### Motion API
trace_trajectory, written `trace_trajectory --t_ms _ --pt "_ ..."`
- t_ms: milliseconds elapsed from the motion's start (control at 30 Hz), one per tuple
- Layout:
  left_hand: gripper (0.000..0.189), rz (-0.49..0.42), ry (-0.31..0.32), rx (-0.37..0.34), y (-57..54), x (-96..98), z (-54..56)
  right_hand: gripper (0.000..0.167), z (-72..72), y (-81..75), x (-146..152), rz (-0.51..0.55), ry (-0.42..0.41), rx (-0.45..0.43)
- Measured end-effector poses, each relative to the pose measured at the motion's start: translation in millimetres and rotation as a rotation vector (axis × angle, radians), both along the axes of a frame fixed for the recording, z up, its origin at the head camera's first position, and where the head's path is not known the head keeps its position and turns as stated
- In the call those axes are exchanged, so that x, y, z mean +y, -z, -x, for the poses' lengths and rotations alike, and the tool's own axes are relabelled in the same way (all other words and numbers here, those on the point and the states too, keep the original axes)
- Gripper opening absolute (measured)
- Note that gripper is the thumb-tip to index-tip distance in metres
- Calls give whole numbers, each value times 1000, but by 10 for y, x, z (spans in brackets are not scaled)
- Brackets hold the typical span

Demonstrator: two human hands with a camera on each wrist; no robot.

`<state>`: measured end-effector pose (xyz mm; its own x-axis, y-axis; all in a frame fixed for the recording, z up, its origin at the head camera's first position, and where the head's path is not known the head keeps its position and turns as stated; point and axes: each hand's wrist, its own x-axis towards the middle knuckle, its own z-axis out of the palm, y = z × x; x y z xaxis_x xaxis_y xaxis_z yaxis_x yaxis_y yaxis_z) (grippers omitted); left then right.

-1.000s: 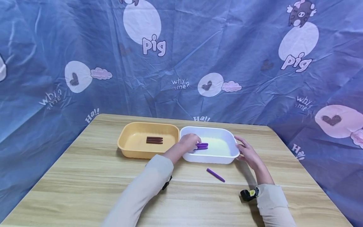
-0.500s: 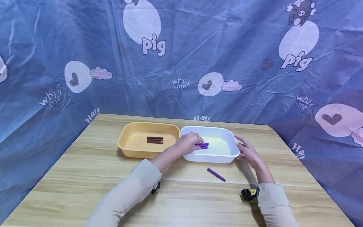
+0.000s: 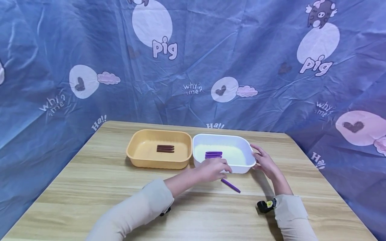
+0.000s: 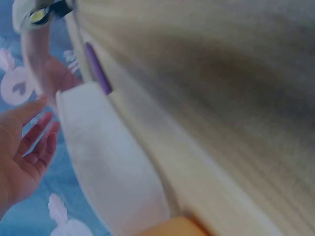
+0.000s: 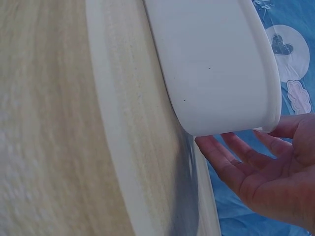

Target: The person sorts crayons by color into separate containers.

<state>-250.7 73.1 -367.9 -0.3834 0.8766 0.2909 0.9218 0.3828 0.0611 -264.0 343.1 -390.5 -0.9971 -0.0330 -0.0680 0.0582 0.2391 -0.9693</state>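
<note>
My left hand [image 3: 212, 169] hangs over the front rim of the white tray [image 3: 241, 170], fingers loosely bent with nothing between them. Just beyond its fingertips, a purple crayon [image 3: 231, 185] lies slantwise on the table. Inside the tray several purple crayons [image 3: 213, 153] lie side by side, partly covered by the left hand. At the tray's right end, my right hand [image 3: 265, 164] rests its spread fingers against the outer wall and rim. The right wrist view shows those fingers [image 5: 221, 157] extended along the tray's end.
A yellow tray [image 3: 159, 164] stands against the white tray's left end, with three brown crayons [image 3: 165, 150] lying in it. Both trays are toward the back of the wooden table [image 3: 205, 214]. A blue printed curtain [image 3: 181, 110] hangs behind.
My left hand has left the purple crayons in the white tray and come forward over its front rim toward the crayon on the table. The right hand has stayed at the tray's end.
</note>
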Motion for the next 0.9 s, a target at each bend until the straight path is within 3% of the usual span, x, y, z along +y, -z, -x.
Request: trace_trajectory --t_ms 333,467,667,900 --pt "27 171 46 15 228 161 33 52 0 9 4 -11 4 -15" --pt "27 220 59 22 255 209 52 52 4 8 5 -7 8 -20" --pt "20 277 73 111 291 270 49 52 7 0 5 -7 4 -20" --pt "28 281 43 94 324 302 65 52 6 1 8 4 3 -7"
